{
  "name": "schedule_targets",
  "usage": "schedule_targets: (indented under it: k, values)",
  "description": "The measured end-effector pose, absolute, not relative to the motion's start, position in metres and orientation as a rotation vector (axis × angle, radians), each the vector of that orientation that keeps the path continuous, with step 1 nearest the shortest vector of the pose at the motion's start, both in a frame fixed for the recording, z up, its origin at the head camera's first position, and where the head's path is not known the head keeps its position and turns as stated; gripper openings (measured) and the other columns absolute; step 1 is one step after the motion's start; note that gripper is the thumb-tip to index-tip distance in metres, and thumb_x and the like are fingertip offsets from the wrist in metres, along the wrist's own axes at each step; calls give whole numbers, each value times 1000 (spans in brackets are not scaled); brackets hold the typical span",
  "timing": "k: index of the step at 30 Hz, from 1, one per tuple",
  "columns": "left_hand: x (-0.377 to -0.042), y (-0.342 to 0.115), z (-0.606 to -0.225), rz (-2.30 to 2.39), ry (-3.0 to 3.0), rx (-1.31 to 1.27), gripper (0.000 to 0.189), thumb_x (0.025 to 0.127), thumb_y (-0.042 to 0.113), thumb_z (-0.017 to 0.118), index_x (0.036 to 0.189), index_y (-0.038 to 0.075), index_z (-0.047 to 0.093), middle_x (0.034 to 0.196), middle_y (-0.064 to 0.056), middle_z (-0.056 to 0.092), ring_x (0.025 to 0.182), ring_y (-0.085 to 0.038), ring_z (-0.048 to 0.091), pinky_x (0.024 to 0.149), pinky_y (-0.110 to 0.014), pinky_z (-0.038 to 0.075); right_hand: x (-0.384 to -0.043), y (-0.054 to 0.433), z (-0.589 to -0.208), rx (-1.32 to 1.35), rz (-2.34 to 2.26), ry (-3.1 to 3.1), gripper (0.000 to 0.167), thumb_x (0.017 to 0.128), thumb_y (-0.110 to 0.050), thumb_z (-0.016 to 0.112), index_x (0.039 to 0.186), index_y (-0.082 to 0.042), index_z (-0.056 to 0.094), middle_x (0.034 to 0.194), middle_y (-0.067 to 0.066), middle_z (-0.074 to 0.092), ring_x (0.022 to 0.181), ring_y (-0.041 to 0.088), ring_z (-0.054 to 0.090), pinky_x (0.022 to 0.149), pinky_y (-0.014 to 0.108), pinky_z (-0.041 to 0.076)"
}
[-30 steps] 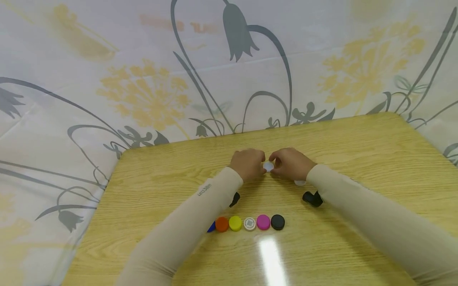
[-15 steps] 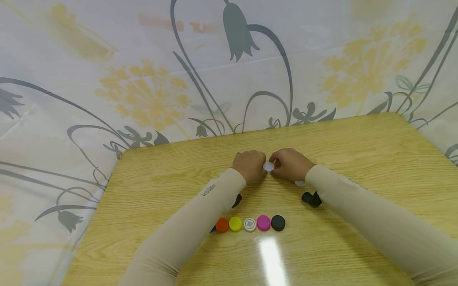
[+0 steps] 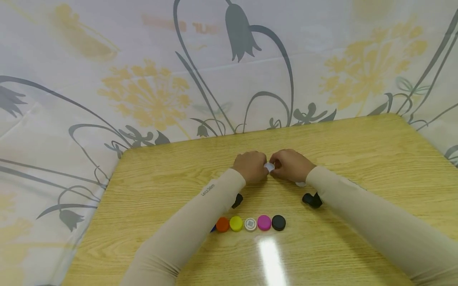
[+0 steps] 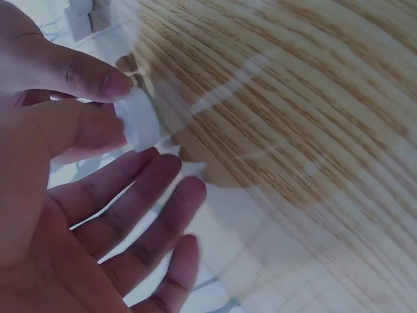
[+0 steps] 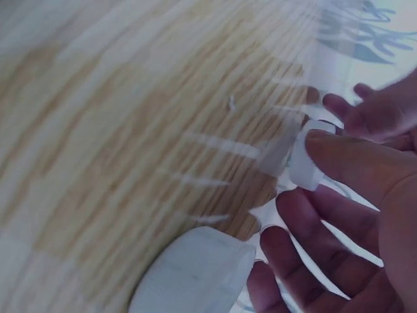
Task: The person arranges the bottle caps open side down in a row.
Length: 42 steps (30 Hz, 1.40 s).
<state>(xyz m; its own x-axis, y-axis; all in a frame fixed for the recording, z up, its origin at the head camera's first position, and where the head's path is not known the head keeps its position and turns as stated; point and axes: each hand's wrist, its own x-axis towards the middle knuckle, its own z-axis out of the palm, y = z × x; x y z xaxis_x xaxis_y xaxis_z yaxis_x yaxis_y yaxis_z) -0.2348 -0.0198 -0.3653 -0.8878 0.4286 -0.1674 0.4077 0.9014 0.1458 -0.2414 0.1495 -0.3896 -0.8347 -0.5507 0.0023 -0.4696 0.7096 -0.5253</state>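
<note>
A small white round cap (image 3: 269,167) is held between my two hands near the middle of the wooden table. My left hand (image 3: 250,166) pinches its left side; in the left wrist view the thumb lies against the cap (image 4: 139,120) while the other fingers spread below. From the opposite side my right hand (image 3: 291,165) pinches it, thumb on top in the right wrist view, where the cap (image 5: 311,155) stands edge-on. A second white round piece (image 3: 301,184) lies under my right wrist, large in the right wrist view's lower part.
Nearer the front runs a row of round caps: blue (image 3: 213,229), red (image 3: 222,225), yellow (image 3: 236,224), white with a square mark (image 3: 250,224), magenta (image 3: 264,223) and black (image 3: 278,223). Black pieces (image 3: 312,200) sit by both wrists. A flower-print cloth (image 3: 214,79) hangs behind the table (image 3: 171,171).
Both hands stay almost in place around the white cap. Its visible face has tilted and narrowed slightly between the fingers, and the left hand has shifted a little toward the right.
</note>
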Motion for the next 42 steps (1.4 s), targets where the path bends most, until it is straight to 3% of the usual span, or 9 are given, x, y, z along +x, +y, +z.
schedule_targets:
  k: [4, 8, 11, 19, 28, 36, 42]
  values:
    - [-234, -23, -363, 354, 2840, 606, 23, 100, 25, 58, 82, 12, 66, 70, 3, 56, 59, -11, 47, 53, -25, 37, -241, 151, -391, -837, -844, 2760, 22, 91, -15, 73, 107, 0, 72, 96, 8, 74, 86, 17, 69, 81, 39, 57]
    - [-234, -26, -362, 482, 2834, 580, 23, 102, 26, 55, 102, 9, 72, 94, 0, 71, 74, -13, 60, 66, -26, 47, -239, 151, -388, -850, -875, 2791, 24, 92, -13, 72, 110, 2, 71, 98, 10, 75, 88, 20, 71, 81, 40, 58]
    - [-236, -28, -362, 560, 2819, 547, 27, 103, 27, 54, 112, 9, 71, 108, -2, 73, 83, -13, 65, 74, -28, 52, -236, 152, -384, -851, -886, 2816, 26, 92, -12, 72, 113, 3, 70, 100, 13, 76, 91, 24, 72, 82, 41, 58]
    - [-237, -34, -358, 820, 2710, 457, 25, 105, 24, 51, 116, 8, 67, 102, -5, 72, 74, -11, 66, 65, -25, 53, -235, 154, -382, -837, -938, 2814, 30, 93, -16, 71, 117, 3, 68, 95, 11, 76, 86, 22, 73, 78, 40, 59]
    - [-240, -40, -362, 1093, 2564, 400, 22, 103, 22, 57, 117, 6, 65, 102, -11, 74, 88, -23, 73, 62, -26, 56, -233, 156, -381, -792, -1029, 2787, 31, 93, -12, 71, 120, 2, 65, 87, 7, 75, 76, 16, 71, 70, 35, 58]
    - [-240, -41, -360, 1184, 2579, 349, 24, 99, 26, 65, 116, 9, 66, 105, -11, 75, 89, -23, 73, 65, -28, 57, -232, 157, -377, -703, -1168, 2702, 33, 96, -12, 67, 126, -2, 61, 94, 12, 76, 81, 20, 72, 67, 30, 53]
    - [-235, -40, -359, 1089, 2721, 426, 20, 96, 29, 69, 106, 12, 71, 97, -2, 77, 84, -17, 72, 67, -24, 54, -231, 161, -375, -603, -1261, 2601, 33, 104, -29, 55, 128, -7, 61, 101, 13, 76, 92, 27, 72, 75, 36, 52]
